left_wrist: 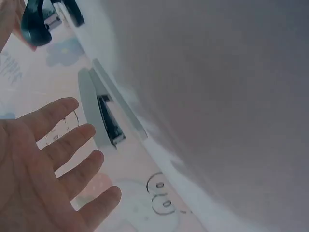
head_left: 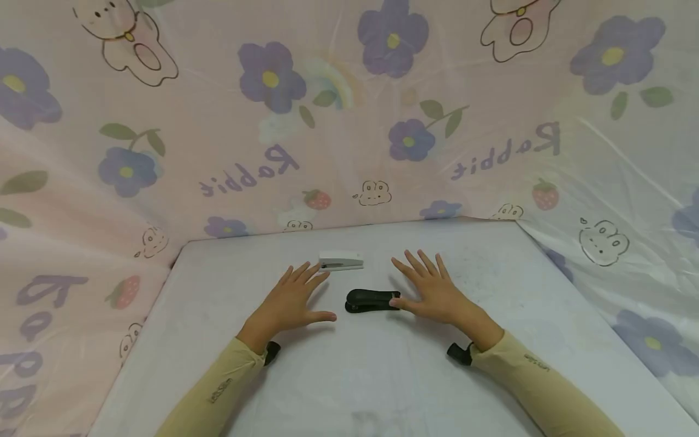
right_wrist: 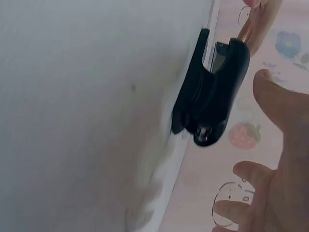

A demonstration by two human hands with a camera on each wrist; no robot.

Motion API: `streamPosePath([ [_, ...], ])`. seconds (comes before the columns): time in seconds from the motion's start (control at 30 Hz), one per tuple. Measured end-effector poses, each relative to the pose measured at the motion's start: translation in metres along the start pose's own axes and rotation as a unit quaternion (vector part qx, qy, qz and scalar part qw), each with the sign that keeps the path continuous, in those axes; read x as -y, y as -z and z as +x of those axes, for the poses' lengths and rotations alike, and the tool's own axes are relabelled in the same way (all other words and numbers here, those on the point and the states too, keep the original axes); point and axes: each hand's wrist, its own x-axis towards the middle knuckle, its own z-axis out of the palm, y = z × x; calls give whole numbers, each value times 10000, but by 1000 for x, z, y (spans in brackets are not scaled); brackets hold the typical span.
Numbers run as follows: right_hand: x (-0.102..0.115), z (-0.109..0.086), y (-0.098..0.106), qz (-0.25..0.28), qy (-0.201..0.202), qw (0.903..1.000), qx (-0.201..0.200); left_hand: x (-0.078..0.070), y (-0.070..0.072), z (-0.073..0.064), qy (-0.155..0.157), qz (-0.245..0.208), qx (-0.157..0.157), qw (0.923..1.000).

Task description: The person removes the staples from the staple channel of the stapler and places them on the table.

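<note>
A black stapler (head_left: 370, 301) lies on the white table between the two hands. Behind it is a white stapler (head_left: 343, 261), also on the table. My left hand (head_left: 290, 301) has its fingers spread, the fingertips close to the left end of the white stapler; in the left wrist view, a gap shows between those fingers and the white stapler (left_wrist: 99, 108). With fingers spread too, my right hand (head_left: 437, 296) has its thumb overlapping the black stapler's right end in the head view. The right wrist view shows that thumb apart from the black stapler (right_wrist: 212, 92). Neither hand holds anything.
The white tabletop (head_left: 349, 376) ends at the back against a pink curtain (head_left: 338, 133) printed with flowers and rabbits. More of this sheeting hangs at the left and right sides. Both forearms wear tan sleeves, with a black piece (head_left: 460, 354) at each wrist.
</note>
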Motion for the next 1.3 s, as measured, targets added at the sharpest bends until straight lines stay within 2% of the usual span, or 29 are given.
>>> streamPosePath([
  [0.23,12,7,-10,133,330,9993,-83,-13,-8,18,-225,0,272,9994],
  [0.47,18,16,-23,351,609,9973,-211,-25,-9,33,-213,-135,405,9989],
  [0.57,23,18,-25,730,625,9951,-247,-28,-9,39,-165,-302,440,9984],
  [0.77,31,24,-29,1481,629,9867,-247,-28,-15,49,-127,-326,485,9982],
  [0.9,36,28,-33,1658,741,9832,-205,-28,-18,54,-100,-335,561,9978],
  [1.07,41,38,-38,1868,866,9785,-119,-33,-20,57,82,-302,631,9975],
  [1.3,43,46,-41,1826,710,9805,142,-39,-18,57,110,-122,588,9981],
])
